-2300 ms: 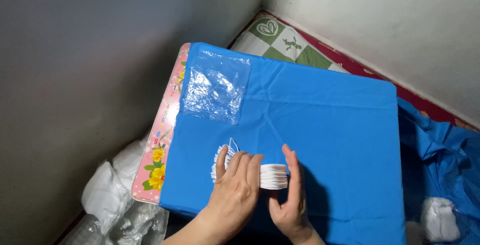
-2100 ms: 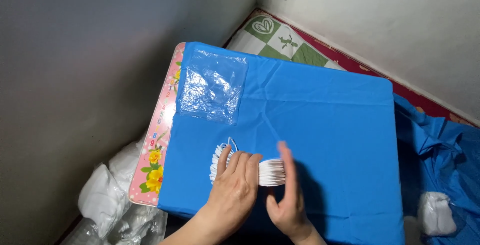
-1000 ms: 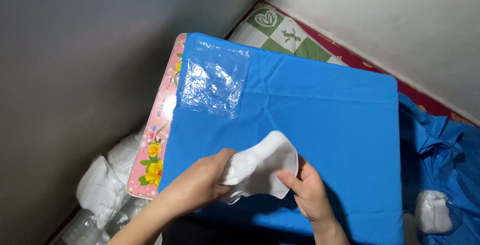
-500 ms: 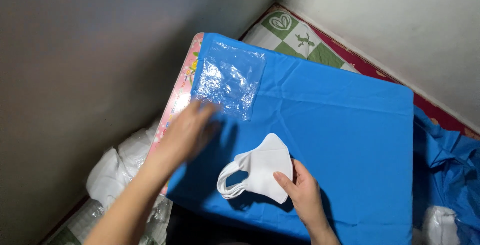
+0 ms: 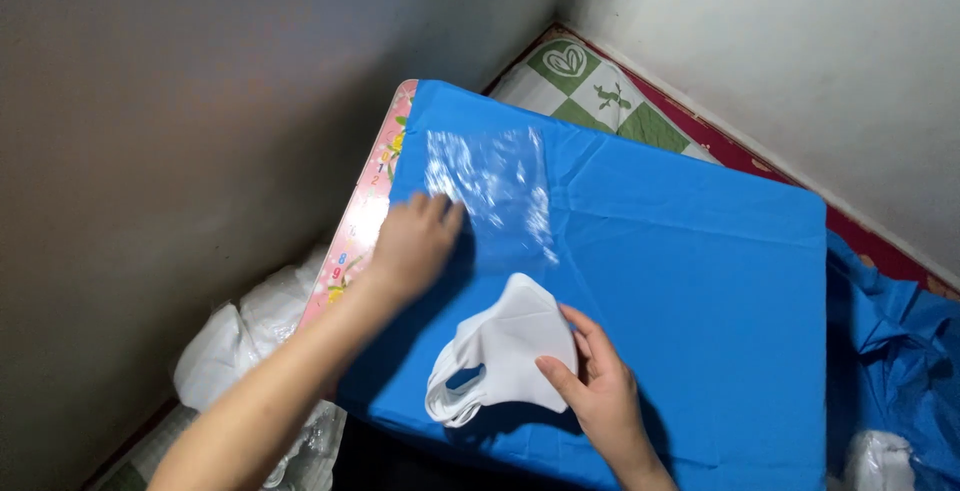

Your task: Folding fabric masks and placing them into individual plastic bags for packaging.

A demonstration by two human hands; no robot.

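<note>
Under the right hand [image 5: 597, 391]: a white mask [image 5: 505, 346], lying on the blue cloth [image 5: 680, 281] that covers the bench [image 5: 368, 213]. Thumb and fingers rest on the mask's near right edge, loosely curled, pressing it down rather than closing round it; whether lightly pinched or only touched, cannot tell. Ear loops bunched at the mask's lower left, away from that hand, near the cloth's front edge.

Up and to the left of the right hand: the left hand [image 5: 412, 246], palm down, fingers held together and stretched toward a clear plastic bag [image 5: 492, 191]. Fingertips touching the bag's near left edge, holding nothing. Bag flat and crinkled on the cloth, just beyond the mask, not quite touching it.

Left of the left hand: a pink flowered strip of the bench top, left bare by the cloth. Below the left forearm, on the floor by the grey wall: white plastic bags [image 5: 245, 326], crumpled. Far to the right of the right hand: more blue cloth [image 5: 900, 351] in a rumpled heap, with a bit of white plastic at the frame's bottom edge. Beyond the bench: a green and white checked mat [image 5: 600, 91] in the corner.
</note>
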